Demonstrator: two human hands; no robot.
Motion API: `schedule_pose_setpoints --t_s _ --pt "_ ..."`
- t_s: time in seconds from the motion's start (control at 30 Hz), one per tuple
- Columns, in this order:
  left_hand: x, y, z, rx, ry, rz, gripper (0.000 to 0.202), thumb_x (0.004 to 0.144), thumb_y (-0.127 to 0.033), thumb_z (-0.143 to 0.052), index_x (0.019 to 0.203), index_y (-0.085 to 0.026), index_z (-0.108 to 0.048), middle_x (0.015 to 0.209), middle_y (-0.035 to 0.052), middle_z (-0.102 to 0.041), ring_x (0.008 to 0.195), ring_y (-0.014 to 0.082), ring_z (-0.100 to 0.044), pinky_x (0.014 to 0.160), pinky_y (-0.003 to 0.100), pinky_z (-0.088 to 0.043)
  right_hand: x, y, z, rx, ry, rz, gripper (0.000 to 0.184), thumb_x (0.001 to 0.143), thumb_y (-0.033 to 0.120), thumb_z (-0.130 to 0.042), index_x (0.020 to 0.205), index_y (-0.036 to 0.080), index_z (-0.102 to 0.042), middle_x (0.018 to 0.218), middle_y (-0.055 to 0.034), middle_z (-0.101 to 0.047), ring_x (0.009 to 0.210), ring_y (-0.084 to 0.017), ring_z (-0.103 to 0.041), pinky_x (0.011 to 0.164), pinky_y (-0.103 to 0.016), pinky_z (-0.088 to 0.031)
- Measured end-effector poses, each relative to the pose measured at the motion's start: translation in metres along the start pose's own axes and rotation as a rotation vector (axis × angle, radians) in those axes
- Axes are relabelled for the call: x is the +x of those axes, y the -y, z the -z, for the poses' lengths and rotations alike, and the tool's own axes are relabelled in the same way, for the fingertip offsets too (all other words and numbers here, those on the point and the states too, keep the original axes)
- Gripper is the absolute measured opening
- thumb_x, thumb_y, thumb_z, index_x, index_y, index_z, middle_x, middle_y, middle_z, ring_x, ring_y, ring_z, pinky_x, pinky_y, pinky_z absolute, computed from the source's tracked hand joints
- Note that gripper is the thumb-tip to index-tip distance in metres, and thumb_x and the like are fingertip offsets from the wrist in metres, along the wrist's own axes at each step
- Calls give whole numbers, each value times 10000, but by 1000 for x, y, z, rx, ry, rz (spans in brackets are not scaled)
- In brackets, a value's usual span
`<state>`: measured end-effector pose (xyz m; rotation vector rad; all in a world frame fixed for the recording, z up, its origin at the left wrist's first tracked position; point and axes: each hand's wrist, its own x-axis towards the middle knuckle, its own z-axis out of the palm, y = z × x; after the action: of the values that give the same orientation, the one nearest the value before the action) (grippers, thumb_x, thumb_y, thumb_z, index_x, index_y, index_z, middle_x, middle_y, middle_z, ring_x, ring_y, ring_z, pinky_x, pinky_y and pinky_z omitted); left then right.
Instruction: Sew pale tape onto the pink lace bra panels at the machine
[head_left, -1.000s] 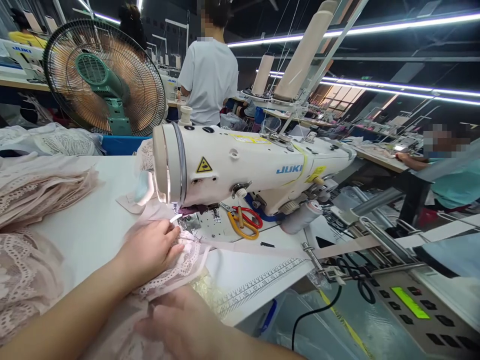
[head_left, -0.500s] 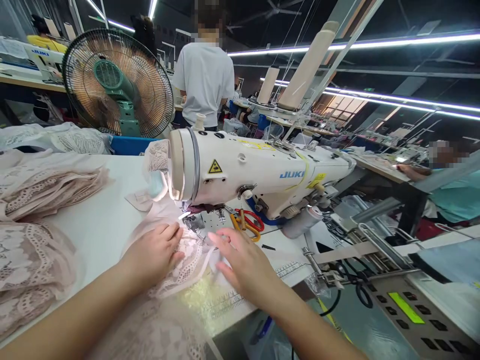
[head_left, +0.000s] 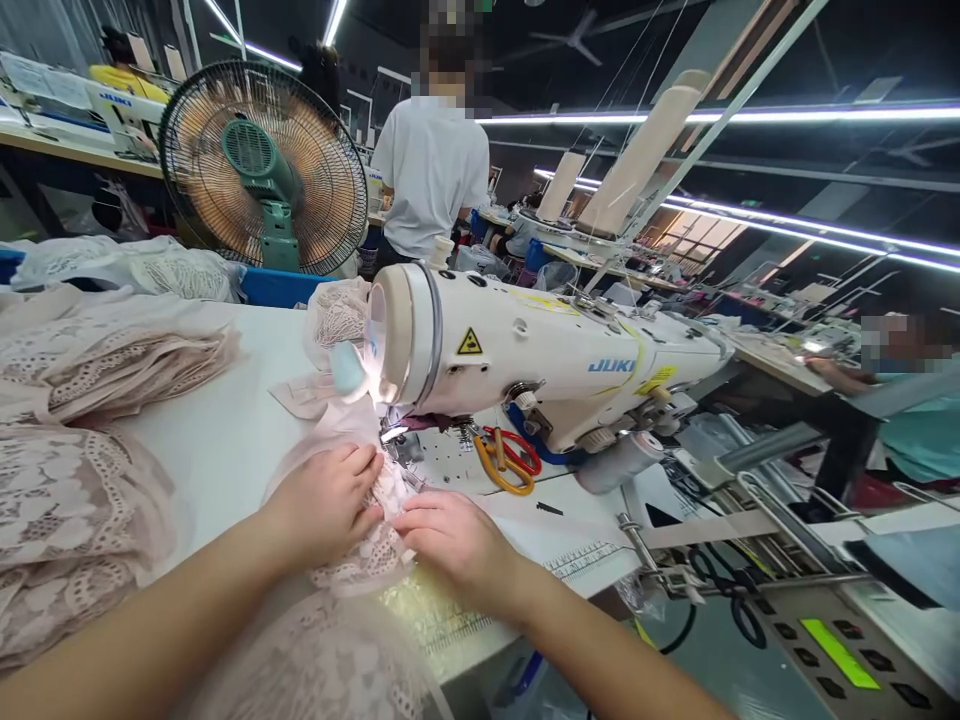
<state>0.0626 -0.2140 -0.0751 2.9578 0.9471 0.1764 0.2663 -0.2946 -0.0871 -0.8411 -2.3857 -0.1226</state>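
Observation:
My left hand [head_left: 326, 505] lies on the pale pink lace fabric [head_left: 356, 572], fingers bent together and gripping it left of the needle area. Close by on the right, my right hand [head_left: 457, 545] pinches the edge of the same lace between thumb and fingers. The lace runs up to the presser foot [head_left: 405, 452] of a white sewing machine [head_left: 487, 345], whose lamp lights the spot. Its lower part drapes over the table's front edge. My fingers hide part of the lace edge.
Stacked lace pieces [head_left: 82, 480] lie at the left. Orange-handled scissors [head_left: 501, 470] and red-handled scissors [head_left: 534, 450] rest beside a grey thread cone [head_left: 622, 462]. A metal tape feeder [head_left: 675, 570] stands right. Behind are a fan [head_left: 262, 170] and a person in white [head_left: 431, 170].
My right hand has moved from open fingers beside the lace to pinching its edge. My left hand stays on the fabric. The whole view has shifted slightly, so things appear further right.

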Motion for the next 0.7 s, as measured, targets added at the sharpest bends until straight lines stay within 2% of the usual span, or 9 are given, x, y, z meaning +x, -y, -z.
schedule_pose_setpoints --t_s 0.27,0.43,0.6,0.7 --pt "1 1 2 -10 4 4 516 907 -365 -446 1278 -22 -548 1197 202 -603 1082 326 -569 861 432 -501 -2 -3 -3 -3 -19 -29 121 893 121 -473 889 172 -582 1031 -28 -718 958 -135 -642 734 -291 -467" --pt "5 2 5 -12 41 20 528 918 -360 -418 1301 -13 -524 1207 200 -599 1099 329 -560 885 441 -492 -2 -5 -5 -6 -28 -47 116 884 129 -481 903 179 -584 1025 -29 -718 961 -139 -646 748 -292 -473" --pt "7 4 7 -27 40 38 508 910 -357 -417 1280 -38 -555 1133 185 -629 1022 320 -590 847 440 -502 -1 -5 -6 -12 -51 -62 125 871 127 -487 919 186 -586 1027 -30 -719 959 -150 -650 743 -291 -471" --pt "8 6 8 -31 33 46 516 907 -358 -420 1290 -37 -549 1174 194 -619 1065 329 -580 879 441 -492 1 -5 -6 -18 -40 -72 128 874 125 -487 922 188 -587 1028 -25 -719 963 -151 -648 731 -290 -463"
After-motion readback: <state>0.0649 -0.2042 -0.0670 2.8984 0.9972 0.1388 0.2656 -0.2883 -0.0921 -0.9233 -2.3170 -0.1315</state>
